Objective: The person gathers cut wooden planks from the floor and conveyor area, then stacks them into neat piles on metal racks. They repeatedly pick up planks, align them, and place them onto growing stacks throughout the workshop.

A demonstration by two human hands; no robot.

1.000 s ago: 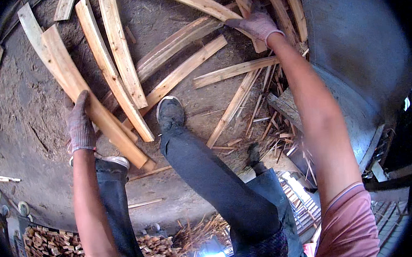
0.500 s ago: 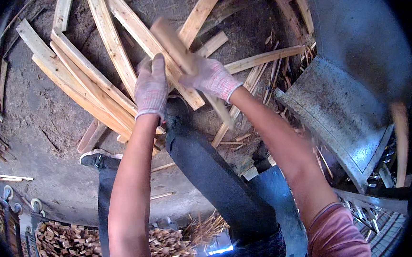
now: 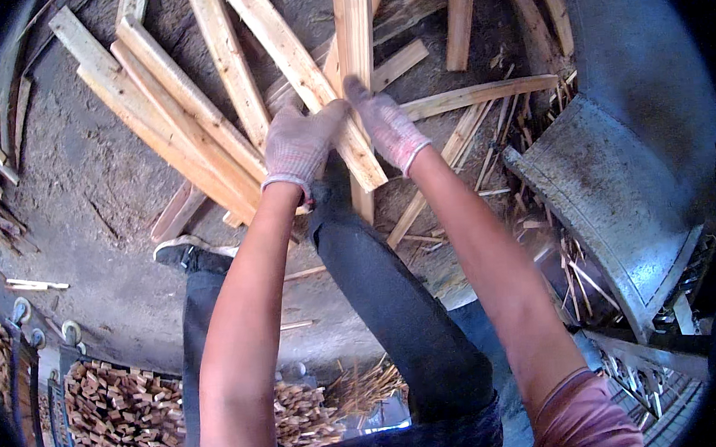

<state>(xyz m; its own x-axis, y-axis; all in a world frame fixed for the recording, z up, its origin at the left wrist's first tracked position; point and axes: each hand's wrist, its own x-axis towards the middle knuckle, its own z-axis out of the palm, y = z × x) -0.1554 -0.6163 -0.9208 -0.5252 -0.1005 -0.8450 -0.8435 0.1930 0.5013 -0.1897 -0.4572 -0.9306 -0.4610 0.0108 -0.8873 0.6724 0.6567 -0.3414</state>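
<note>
Both my hands wear pale knitted gloves and work close together above my right leg. My right hand grips an upright-lying wooden plank, its thumb on the face. A diagonal plank crosses over that one, its near end between my hands. Against the diagonal plank's left edge is my left hand, closed, its thumb laid across the wood. The fingers on the undersides are hidden.
Several long curved planks lie on the dirt floor ahead to the left. A bent metal chute stands at the right beside splintered offcuts. Behind my legs is a big stack of short wood pieces.
The plank in my right hand has swung from a blurred tilt to pointing straight away from me. My left hand's thumb has come across the diagonal plank. The view has shifted slightly.
</note>
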